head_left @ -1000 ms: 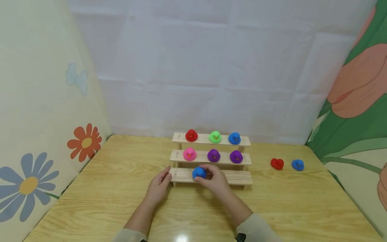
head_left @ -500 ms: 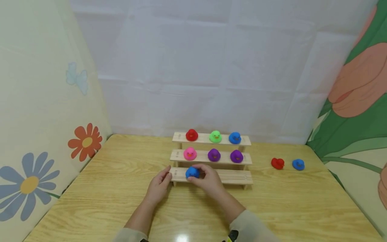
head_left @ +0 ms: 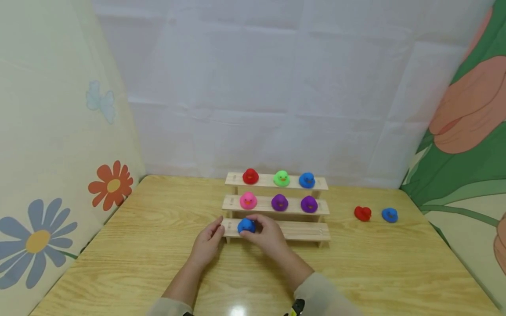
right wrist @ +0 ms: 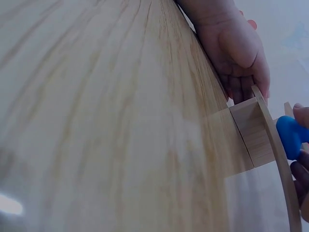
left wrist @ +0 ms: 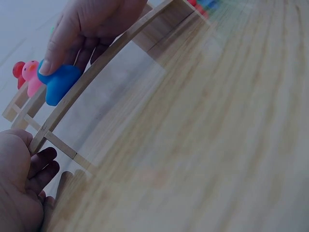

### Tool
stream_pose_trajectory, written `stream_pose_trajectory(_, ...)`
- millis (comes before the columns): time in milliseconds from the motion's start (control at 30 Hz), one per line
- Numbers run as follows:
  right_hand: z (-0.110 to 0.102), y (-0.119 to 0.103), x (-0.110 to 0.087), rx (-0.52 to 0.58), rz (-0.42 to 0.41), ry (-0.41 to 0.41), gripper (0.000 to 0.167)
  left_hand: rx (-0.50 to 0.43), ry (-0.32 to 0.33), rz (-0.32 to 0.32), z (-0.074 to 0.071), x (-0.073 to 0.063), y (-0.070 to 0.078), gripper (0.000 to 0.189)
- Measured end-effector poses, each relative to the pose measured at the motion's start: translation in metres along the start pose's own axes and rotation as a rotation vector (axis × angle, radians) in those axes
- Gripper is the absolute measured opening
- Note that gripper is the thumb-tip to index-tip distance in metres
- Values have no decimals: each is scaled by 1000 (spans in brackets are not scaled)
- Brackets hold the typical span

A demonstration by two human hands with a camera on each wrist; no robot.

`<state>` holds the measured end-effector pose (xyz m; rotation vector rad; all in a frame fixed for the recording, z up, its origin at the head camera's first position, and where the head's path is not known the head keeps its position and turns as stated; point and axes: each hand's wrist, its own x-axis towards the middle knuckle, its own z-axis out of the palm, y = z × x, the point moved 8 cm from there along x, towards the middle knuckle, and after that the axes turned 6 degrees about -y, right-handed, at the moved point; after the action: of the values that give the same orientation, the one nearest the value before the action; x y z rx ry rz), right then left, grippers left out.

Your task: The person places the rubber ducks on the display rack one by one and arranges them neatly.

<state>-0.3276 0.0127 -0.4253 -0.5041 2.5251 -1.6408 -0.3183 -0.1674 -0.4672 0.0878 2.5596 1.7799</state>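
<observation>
Near the left end of the lowest tier of a three-tier wooden display stand (head_left: 304, 228) is a blue rubber duck (head_left: 246, 225), which my right hand (head_left: 269, 237) pinches between thumb and fingers. The left wrist view shows the duck (left wrist: 63, 83) upright on the plank under my right hand (left wrist: 91, 24). My left hand (head_left: 207, 243) grips the left end of that same plank. In the left wrist view the thumb of my left hand (left wrist: 19, 179) lies at the plank's end, with the fingers curled below it.
On the middle tier stand a pink duck (head_left: 248, 201) and two purple ducks (head_left: 280, 202). The top tier bears a red duck (head_left: 251, 176), a green duck (head_left: 281, 178) and a blue duck (head_left: 306, 180). Right of the stand, another red duck (head_left: 362, 213) and blue duck (head_left: 390, 215) lie on the table (head_left: 166, 206).
My right hand has moved the blue duck leftward along the lowest tier, from near its middle to near its left end. My left hand has stayed at the plank's end.
</observation>
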Motion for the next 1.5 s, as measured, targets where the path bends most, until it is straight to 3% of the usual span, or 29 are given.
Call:
stream_pose_trajectory(867,4,1,4,-76,3,-8,49,-5,-1,10,0,-1,3,47)
stream_pose_trajectory(1500,-8,5,-6,-5,-5,-4,52,6,1,10,0,0,1,46)
